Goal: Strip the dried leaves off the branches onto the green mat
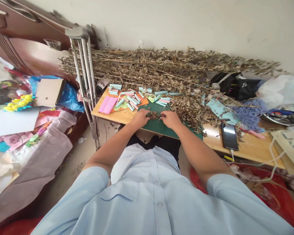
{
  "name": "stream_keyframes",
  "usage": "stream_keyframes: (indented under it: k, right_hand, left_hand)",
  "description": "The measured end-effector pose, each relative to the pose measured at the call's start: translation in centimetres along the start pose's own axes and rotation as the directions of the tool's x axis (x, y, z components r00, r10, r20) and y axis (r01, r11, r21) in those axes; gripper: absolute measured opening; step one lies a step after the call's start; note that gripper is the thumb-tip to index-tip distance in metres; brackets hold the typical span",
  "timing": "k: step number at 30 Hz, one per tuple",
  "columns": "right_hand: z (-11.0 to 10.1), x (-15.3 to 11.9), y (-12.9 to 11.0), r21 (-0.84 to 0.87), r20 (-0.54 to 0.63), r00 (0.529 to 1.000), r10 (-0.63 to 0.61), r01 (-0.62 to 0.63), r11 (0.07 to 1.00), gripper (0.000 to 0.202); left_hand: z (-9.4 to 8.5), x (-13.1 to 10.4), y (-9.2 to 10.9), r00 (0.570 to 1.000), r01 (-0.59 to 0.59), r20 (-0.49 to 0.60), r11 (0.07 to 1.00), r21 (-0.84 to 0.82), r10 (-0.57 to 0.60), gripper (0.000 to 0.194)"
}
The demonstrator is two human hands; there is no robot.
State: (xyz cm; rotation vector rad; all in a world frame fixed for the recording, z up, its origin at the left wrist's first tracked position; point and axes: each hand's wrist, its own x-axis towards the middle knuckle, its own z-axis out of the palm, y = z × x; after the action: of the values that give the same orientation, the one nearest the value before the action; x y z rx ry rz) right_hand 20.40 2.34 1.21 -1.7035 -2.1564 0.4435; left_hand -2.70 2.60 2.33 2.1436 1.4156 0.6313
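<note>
My left hand [140,118] and my right hand [171,119] face each other low over a green mat [159,128]. Their curled fingers pinch the two ends of a small clump of dried leaves [154,115]. Just right of my right hand lies a larger heap of crumbled dried leaves [188,112]. Beyond my hands are scattered small blue and pink paper rolls [131,100], some on orange and green paper. A folded pink sheet [107,104] rests near the table's left end.
Long dried leafy stalks [147,67] stretch along the wall. Metal crutches [84,71] stand at the table's left. On the right are a charging phone [229,136], blue yarn [251,112] and a white plastic bag [279,91]. A cluttered bed [56,143] is at left.
</note>
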Motion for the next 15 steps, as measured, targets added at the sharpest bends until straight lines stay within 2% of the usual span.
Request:
stream_keyframes:
  k: [2,5,7,9,10,12,14,15]
  right_hand:
    - [0.2,0.1,-0.4,-0.042,0.016,1.0,-0.023,0.023,0.999,0.018]
    - [0.1,0.2,-1.0,-0.056,0.027,0.999,-0.021,0.023,0.998,0.019]
    - [-0.3,-0.1,-1.2,-0.024,-0.027,1.0,0.001,-0.002,1.0,0.02]
    - [-1.0,-0.6,-1.1,0.049,-0.135,0.991,0.024,-0.017,0.999,0.024]
    - [-1.3,-0.9,-1.2,0.099,-0.194,0.98,0.033,-0.014,0.995,0.025]
    - [-1.9,-1.5,-1.6,0.206,-0.293,0.955,0.044,0.018,0.978,0.027]
    - [-2.1,-2.2,-2.8,0.285,-0.369,0.929,0.038,0.074,0.956,0.031]
    - [-2.1,-2.5,-3.7,0.307,-0.403,0.915,0.027,0.108,0.946,0.034]
  left_hand:
    - [0.2,0.1,0.3,1.0,-0.02,0.016,0.999,-0.031,0.021,0.038]
    - [0.5,0.2,0.7,0.999,-0.033,-0.003,0.993,-0.115,0.033,0.035]
    - [0.2,0.0,0.8,0.998,0.019,-0.051,0.976,-0.217,-0.031,0.032]
    - [-0.3,-0.4,1.1,0.985,0.107,-0.084,0.912,-0.397,-0.152,0.028]
    - [-0.6,-0.6,1.3,0.973,0.15,-0.071,0.84,-0.522,-0.218,0.03]
    - [-1.3,-1.3,1.9,0.952,0.209,0.026,0.582,-0.786,-0.306,0.046]
    - [-1.8,-1.8,2.8,0.953,0.221,0.145,0.283,-0.933,-0.266,0.067]
    - [-1.9,-2.0,3.3,0.954,0.222,0.179,0.167,-0.961,-0.239,0.072]
